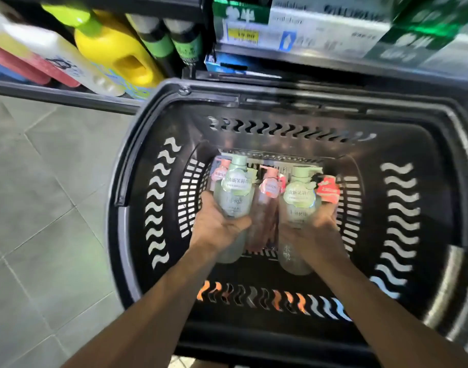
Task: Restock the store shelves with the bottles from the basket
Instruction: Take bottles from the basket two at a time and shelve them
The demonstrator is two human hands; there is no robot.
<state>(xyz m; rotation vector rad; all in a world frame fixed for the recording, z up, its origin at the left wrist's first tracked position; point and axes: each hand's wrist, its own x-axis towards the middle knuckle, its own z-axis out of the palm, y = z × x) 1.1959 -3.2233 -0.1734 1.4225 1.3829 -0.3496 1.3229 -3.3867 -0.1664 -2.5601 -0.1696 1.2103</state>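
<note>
both hands down in the black basket, left hand gripping a green bottle, right hand gripping another green bottle, both pump tops pointing toward the shelf, pink bottle lying lengthwise between them

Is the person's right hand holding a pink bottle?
No, the right hand grips a pale green bottle, while a pink bottle lies beside it.

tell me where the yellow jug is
The yellow jug sits on the low shelf at upper left of the head view, between a white bottle and two green-labelled bottles.
</note>
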